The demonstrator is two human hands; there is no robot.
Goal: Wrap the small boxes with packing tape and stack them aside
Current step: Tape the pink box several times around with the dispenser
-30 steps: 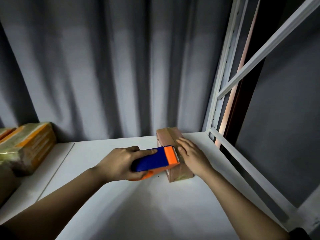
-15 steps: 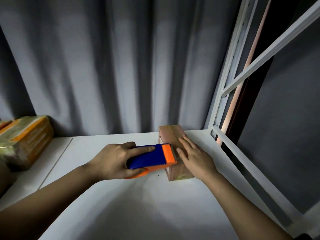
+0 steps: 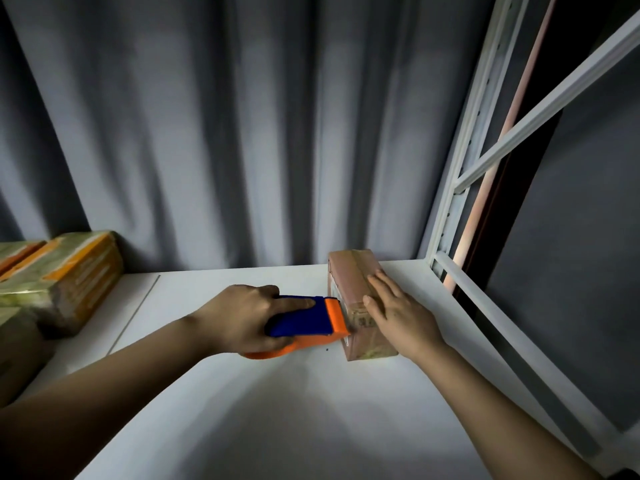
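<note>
We grip the tape dispenser (image 3: 304, 322) in our left hand (image 3: 242, 317), fingers curled round its body and the forefinger laid along the blue top, while our right hand (image 3: 398, 313) lies flat, fingers straight, on top of the small box (image 3: 349, 282) to pin it down. The box sits on the white table (image 3: 277, 410) toward the far right, its long axis running from near to far, slightly canted. The dispenser lies just left of it, its orange cutting end touching the box's left face close to the near end, so the tape path seems to run across the short way, and the left hand is the one placed to pull it. To the right the table ends at a white rail of the shelf frame (image 3: 485, 306), near the box, so room there is tight; the near and left stretches of the table look open. At the far left the wrapped boxes (image 3: 69, 282) stand well apart, and that is likely where this one goes.
</note>
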